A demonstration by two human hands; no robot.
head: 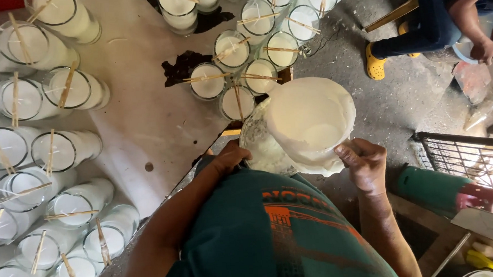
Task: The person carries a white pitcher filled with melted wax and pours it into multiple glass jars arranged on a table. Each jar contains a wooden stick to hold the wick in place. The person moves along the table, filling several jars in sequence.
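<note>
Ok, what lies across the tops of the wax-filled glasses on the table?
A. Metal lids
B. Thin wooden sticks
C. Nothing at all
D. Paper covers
B: each wax-filled glass on the table has a thin wooden stick laid across its rim, while both hands, the left hand and the right hand, grip the wax-crusted pouring vessel beside them.

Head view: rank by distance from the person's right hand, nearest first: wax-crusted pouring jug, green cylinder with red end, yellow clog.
1. Wax-crusted pouring jug: gripped by the right hand, just left of it.
2. Green cylinder with red end: lower right, on the floor.
3. Yellow clog: top right, on another person's foot.
</note>
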